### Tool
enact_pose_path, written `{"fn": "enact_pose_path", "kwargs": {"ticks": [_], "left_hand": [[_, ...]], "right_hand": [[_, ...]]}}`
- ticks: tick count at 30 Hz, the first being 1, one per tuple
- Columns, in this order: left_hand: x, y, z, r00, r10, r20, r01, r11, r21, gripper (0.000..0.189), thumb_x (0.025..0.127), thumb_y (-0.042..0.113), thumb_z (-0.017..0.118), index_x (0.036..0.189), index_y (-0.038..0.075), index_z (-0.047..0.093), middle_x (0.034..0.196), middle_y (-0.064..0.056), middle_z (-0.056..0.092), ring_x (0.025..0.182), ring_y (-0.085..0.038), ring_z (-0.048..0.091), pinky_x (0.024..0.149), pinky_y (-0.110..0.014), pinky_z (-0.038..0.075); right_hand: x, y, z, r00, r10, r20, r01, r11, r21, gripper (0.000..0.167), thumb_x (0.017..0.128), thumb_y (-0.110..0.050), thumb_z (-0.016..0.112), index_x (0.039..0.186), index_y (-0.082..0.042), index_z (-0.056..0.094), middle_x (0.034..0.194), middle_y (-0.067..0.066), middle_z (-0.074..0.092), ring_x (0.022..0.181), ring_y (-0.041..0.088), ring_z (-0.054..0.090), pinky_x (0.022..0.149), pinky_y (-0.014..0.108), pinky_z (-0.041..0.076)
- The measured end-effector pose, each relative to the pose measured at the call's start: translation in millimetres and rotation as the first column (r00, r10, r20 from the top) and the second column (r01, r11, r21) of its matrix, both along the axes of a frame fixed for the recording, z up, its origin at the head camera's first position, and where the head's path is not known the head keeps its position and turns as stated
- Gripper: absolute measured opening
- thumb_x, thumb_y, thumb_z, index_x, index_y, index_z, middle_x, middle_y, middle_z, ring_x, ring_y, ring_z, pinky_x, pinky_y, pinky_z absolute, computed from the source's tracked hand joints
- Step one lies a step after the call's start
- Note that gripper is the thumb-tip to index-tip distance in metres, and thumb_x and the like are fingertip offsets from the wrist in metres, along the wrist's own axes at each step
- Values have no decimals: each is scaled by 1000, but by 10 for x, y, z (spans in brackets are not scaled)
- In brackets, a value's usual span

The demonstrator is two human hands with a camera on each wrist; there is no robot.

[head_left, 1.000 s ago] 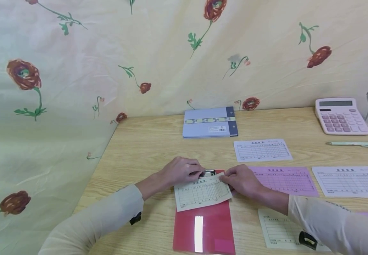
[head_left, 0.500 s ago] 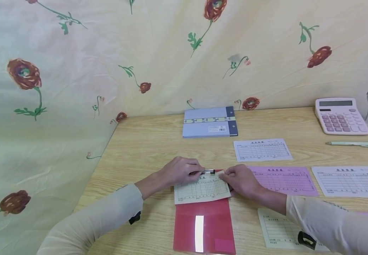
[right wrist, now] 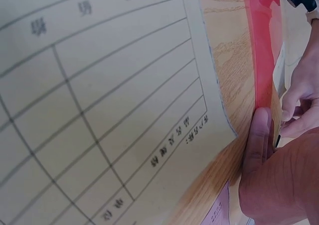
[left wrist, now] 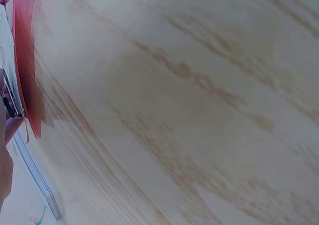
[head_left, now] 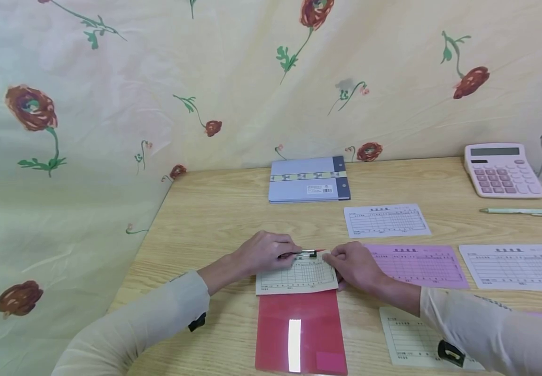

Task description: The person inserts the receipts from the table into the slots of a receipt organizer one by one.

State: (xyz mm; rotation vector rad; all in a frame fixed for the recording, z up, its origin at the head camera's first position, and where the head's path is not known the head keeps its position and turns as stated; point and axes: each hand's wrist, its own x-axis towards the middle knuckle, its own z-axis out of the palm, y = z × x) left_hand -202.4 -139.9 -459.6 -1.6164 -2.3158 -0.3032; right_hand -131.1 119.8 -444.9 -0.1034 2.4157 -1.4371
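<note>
A red clipboard (head_left: 275,334) lies lengthwise at the front middle of the desk. Across its upper part rests a pale yellow printed form (head_left: 299,279), its top edge at the metal clip (head_left: 309,253). My left hand (head_left: 267,251) grips the clip from the left, thumb and fingers curled on it. On the other side, my right hand (head_left: 356,266) pinches the form's upper right corner. The left wrist view catches only the clipboard's red edge (left wrist: 25,60) and a bit of the clip. In the right wrist view both hands meet at the clipboard's top; the fingers partly hide the clip.
Several printed forms lie to the right: a white one (head_left: 386,221), a pink one (head_left: 416,266), another white one (head_left: 517,267) and a yellow one (head_left: 407,337) under the right forearm. Behind are a blue notebook (head_left: 299,188), a pink calculator (head_left: 503,177) and a pen (head_left: 520,212).
The form has slid up toward the clip and turned straighter, baring more red below it. The clip looks flatter than a second ago. Both hands have kept nearly the same place.
</note>
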Motion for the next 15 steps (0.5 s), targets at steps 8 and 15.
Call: {"fn": "enact_pose_path", "kwargs": {"ticks": [8,15], "left_hand": [[14,6,-4,1000,3,15,-3,1000,12,19,92,12,79,111,9,84,99,2,78,71,0,66,61,-5,45],[20,8,-18,999,10,31,-10,1000,0,20,92,12,79,112,10,84,99,2,78,70,0,63,61,-5,44]], "right_hand": [[7,-6,-21,1000,-14,-10,14,1000,12,24,106,-13,64,109,9,72,81,11,77,57,19,69,51,35,58],[6,-5,-40,1000,-16,-22,16,1000,12,24,106,-13,64,108,9,72,80,11,77,56,20,69,50,34,58]]}}
